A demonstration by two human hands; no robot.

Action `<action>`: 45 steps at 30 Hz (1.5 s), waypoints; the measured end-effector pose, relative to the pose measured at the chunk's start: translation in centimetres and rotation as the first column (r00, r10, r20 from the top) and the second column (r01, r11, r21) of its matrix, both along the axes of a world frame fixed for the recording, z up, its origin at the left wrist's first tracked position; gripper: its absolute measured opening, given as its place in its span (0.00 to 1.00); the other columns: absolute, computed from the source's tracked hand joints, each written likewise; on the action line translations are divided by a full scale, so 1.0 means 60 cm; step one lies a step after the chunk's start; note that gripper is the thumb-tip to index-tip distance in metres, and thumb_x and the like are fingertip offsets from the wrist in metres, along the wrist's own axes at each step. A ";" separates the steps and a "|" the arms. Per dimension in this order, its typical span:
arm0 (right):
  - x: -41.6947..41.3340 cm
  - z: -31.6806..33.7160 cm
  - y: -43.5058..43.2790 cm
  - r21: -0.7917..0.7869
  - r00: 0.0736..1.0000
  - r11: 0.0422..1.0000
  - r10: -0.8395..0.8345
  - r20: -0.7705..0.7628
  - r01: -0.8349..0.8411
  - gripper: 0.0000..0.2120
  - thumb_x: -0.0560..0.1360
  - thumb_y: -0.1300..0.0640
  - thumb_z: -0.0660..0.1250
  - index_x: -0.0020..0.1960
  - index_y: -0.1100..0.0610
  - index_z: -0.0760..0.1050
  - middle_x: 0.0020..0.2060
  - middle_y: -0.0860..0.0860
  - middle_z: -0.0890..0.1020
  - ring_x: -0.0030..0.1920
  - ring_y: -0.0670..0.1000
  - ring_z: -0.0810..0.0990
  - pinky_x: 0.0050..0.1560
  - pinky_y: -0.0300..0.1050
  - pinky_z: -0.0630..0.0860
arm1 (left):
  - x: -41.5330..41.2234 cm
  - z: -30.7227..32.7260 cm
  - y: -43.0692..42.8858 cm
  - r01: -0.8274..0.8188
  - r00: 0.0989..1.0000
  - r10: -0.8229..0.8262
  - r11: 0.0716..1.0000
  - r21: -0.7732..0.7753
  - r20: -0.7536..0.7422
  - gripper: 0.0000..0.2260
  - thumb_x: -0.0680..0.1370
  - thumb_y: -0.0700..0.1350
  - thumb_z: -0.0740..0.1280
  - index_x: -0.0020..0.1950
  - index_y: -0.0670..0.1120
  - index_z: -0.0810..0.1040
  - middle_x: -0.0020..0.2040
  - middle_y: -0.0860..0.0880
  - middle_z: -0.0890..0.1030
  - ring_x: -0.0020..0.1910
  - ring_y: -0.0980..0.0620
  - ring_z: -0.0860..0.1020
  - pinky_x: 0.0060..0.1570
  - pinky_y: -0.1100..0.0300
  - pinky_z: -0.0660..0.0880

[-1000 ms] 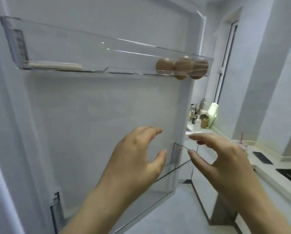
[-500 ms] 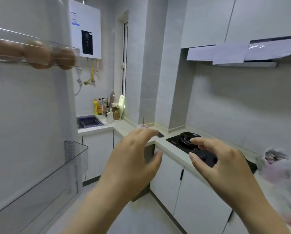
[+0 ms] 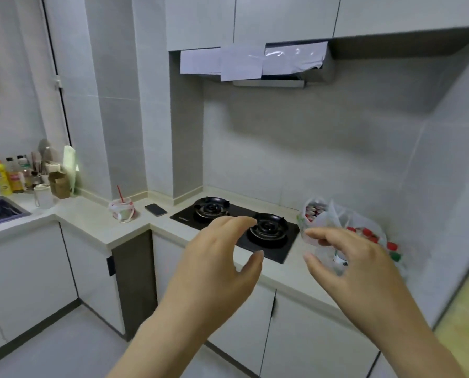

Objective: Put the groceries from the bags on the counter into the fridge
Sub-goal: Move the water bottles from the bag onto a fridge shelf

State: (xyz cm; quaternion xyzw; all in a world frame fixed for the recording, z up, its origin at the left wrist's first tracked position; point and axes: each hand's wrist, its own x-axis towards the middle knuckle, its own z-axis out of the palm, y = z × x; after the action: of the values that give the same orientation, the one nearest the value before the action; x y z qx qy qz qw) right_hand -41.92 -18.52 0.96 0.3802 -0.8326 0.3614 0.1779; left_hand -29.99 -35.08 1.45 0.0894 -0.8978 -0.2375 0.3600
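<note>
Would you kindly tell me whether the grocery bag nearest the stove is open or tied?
Open: the grocery bag gapes upward, red-and-white packs showing through its mouth.

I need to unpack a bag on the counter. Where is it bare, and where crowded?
Bare: the counter corner between the sink and the bagged cup, and the strip in front of the hob. Crowded: the bottles beside the sink, and right of the hob, where the grocery bags sit.

pale counter with hob, phone, grocery bags, bottles
</note>
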 end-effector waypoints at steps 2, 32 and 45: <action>-0.023 -0.006 0.008 0.005 0.999 0.999 -0.050 0.013 0.050 0.14 0.72 0.52 0.70 0.57 0.44 0.79 0.49 0.32 0.77 0.49 0.32 0.74 0.49 0.21 0.66 | -0.037 -0.005 0.002 0.050 0.999 -0.051 0.999 0.020 0.014 0.19 0.77 0.53 0.65 0.68 0.59 0.69 0.56 0.67 0.69 0.56 0.69 0.67 0.52 0.79 0.64; -0.393 -0.108 0.049 0.163 0.779 0.798 -0.602 0.175 0.580 0.16 0.74 0.51 0.69 0.61 0.45 0.77 0.56 0.40 0.80 0.56 0.39 0.77 0.53 0.33 0.68 | -0.588 -0.120 -0.025 0.498 0.841 -0.500 0.865 0.064 0.208 0.20 0.76 0.51 0.66 0.68 0.56 0.71 0.62 0.60 0.75 0.60 0.62 0.73 0.58 0.68 0.69; -0.609 -0.171 0.086 0.221 0.756 0.816 -0.578 0.308 0.533 0.17 0.73 0.52 0.70 0.62 0.48 0.77 0.57 0.42 0.80 0.57 0.44 0.78 0.57 0.37 0.71 | -0.793 -0.196 0.005 0.446 0.813 -0.467 0.883 0.145 0.347 0.19 0.75 0.52 0.67 0.66 0.56 0.72 0.61 0.60 0.75 0.58 0.62 0.73 0.59 0.65 0.70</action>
State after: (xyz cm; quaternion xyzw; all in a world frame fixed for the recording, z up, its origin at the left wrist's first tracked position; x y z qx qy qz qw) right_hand -78.48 -13.34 -9.33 0.0525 -0.9458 0.3051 0.0979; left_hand -77.57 -34.79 -10.34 -0.0753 -0.9373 -0.3208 0.1131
